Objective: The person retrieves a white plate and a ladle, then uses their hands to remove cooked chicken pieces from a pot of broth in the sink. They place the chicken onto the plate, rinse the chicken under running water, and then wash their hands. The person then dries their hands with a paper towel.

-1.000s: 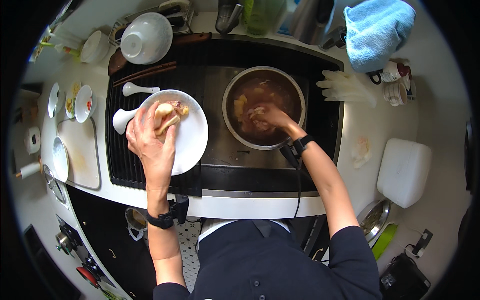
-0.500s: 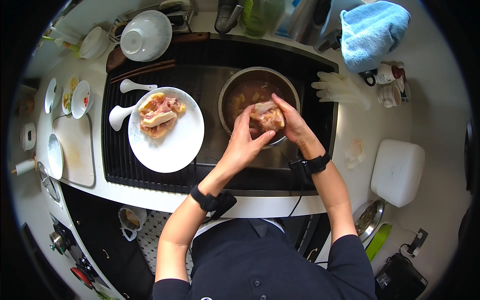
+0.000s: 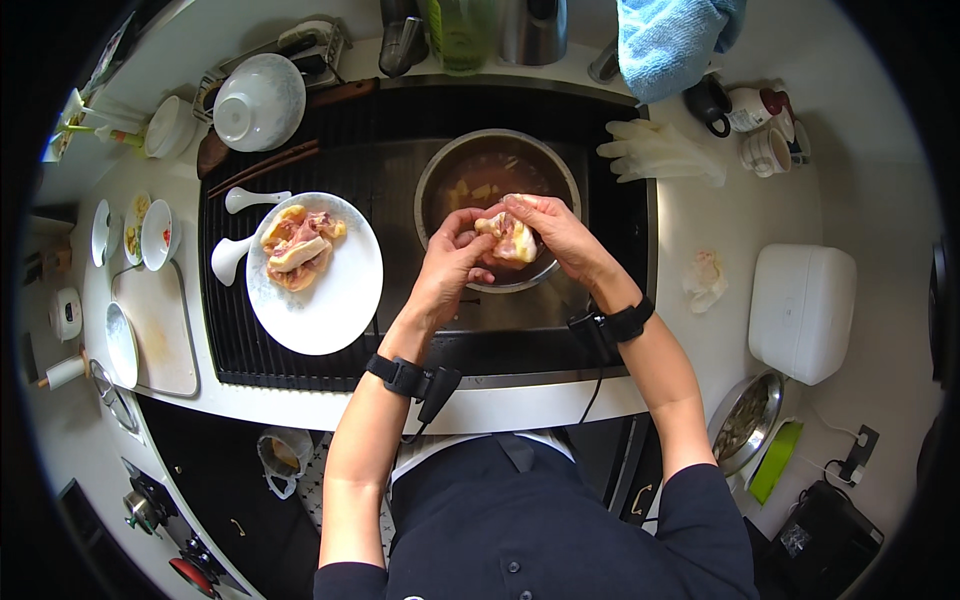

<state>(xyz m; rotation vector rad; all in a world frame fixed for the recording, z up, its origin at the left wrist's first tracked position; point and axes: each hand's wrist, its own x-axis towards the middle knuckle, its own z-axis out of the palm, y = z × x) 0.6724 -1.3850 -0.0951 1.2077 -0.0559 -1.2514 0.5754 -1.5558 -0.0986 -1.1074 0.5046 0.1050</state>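
Over metal pot [image 3: 497, 134], L hand [image 3: 447, 257] + R hand [image 3: 566, 236]: grip clamped on raw meat pc [image 3: 515, 243]; prob. slick surface may cause slip, splash.

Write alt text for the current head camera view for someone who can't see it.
A person's left hand and right hand hold a piece of raw meat over a metal pot of brownish liquid. To the left, more raw meat lies on a white plate beside two white spoons.

A piece of raw meat [image 3: 514, 243] is held by the left grip [image 3: 448, 262] and the right grip [image 3: 562, 235] above a metal basin [image 3: 498, 142]. Other raw meat [image 3: 298, 245] is carried by a white plate [image 3: 325, 312].
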